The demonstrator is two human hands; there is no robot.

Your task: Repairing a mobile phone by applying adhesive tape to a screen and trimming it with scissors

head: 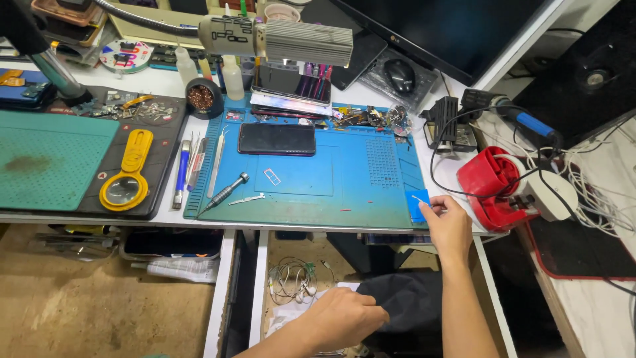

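1. The right hand (449, 225) is resting at the counter's (165, 215) front edge, at about 4 o'clock of the blue work mat (344, 192), its fingers pinching a thin pale pick (420, 198) over a small blue pad (417, 207) on the mat's corner.
2. The left hand (341, 317) is reaching down into the open drawer (262, 292) below the counter, at about 6 o'clock of the mat; its fingers are curled, and I cannot tell whether they are holding anything.
3. A tangle of white earphones (291, 278) is lying in the drawer at about 10 o'clock of the left hand, near it but apart.
4. A dark phone (277, 139) is lying flat, screen up, on the mat, at about 10 o'clock of the right hand and well apart from it.
5. A screwdriver (225, 192) and tweezers (246, 198) are lying just beside each other at the mat's left side.
6. A yellow magnifier (126, 174) is sitting on the dark mat (165, 132) to the left, at 9 o'clock.
7. A red spool (493, 185) with cables is sitting at about 2 o'clock of the right hand, close by.
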